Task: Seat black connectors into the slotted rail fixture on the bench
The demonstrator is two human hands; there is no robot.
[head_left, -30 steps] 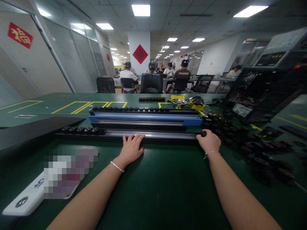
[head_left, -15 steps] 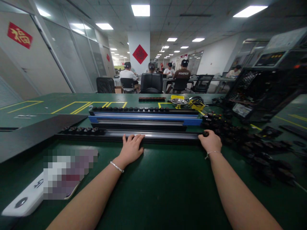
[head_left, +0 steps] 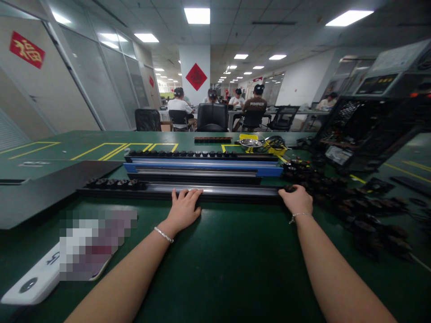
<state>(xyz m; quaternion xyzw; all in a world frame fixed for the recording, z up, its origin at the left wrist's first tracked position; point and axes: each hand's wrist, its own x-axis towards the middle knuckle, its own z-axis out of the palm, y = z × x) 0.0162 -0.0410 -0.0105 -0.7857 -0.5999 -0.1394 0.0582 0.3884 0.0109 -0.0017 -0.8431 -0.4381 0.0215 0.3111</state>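
A long black and silver rail lies across the green table in front of me. My left hand rests on the rail's near edge around the middle, fingers stretched flat on it. At the rail's right end, my right hand is closed on a small black part. Several black clips sit in a row on the rail's left portion.
Behind it lies a blue-edged rail topped with black clips. A heap of loose black parts spreads at the right, before a black machine. A white device lies near left, a dark panel behind it. Seated people work at far desks.
My right hand has shifted slightly to the right at the rail's end. My left hand has stayed where it was.
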